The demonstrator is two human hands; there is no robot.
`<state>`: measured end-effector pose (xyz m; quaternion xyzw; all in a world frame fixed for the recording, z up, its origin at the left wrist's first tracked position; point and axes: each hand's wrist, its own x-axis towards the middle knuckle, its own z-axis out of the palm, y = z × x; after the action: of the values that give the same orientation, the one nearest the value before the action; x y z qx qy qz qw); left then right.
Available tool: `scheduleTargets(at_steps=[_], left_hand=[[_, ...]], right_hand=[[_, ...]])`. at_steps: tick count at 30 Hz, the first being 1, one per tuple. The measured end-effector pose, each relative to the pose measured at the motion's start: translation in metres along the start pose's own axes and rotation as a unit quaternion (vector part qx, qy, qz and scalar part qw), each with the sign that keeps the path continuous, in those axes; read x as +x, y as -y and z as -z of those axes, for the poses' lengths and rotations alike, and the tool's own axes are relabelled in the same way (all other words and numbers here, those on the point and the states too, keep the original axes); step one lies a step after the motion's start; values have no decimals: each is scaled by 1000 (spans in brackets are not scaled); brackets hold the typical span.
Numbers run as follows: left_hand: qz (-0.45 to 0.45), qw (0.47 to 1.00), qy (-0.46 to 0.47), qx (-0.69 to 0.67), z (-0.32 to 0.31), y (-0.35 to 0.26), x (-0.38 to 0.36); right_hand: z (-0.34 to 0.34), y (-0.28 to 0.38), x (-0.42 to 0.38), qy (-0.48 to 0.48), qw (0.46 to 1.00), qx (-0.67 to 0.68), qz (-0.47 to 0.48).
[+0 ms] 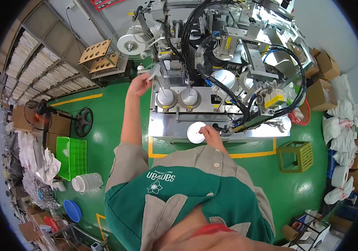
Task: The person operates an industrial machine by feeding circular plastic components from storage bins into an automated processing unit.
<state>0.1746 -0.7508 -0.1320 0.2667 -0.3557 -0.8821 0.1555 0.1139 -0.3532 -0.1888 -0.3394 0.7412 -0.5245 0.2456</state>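
Observation:
My left hand [140, 85] is raised at the left end of the machine, its fingers closed on a thin translucent flat piece [154, 72]. What kind of piece it is, I cannot make out. Low at the machine's front edge, my right hand [211, 136] pinches a white round disc [195, 132] by its right side. Between the hands, two round metal blocks [166, 97] with thin upright rods stand on the machine top [172, 118]. A white reel [131, 44] is mounted above and left of my left hand.
Black hoses [299, 83] loop over the right of the machine. A fan [41, 113] and a green crate [78, 161] stand at left. An olive plastic stool [296, 157] is on the floor at right, near cartons [322, 95] and white bags [341, 136].

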Motion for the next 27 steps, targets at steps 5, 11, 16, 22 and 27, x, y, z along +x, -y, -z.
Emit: scheduleTargets(at_steps=[5, 11, 16, 22, 27], left_hand=[[162, 952, 100, -239, 17, 4, 7], [196, 933, 103, -284, 18, 6, 8], [211, 925, 115, -293, 17, 5, 5], [203, 940, 97, -257, 12, 3, 5], [112, 991, 35, -67, 1, 0, 1]], right_hand=[[3, 2, 0, 25, 998, -10, -63], [4, 5, 1, 14, 999, -16, -31], [6, 9, 0, 13, 999, -11, -32], [9, 11, -1, 18, 999, -17, -31], [8, 7, -1, 13, 999, -7, -33]])
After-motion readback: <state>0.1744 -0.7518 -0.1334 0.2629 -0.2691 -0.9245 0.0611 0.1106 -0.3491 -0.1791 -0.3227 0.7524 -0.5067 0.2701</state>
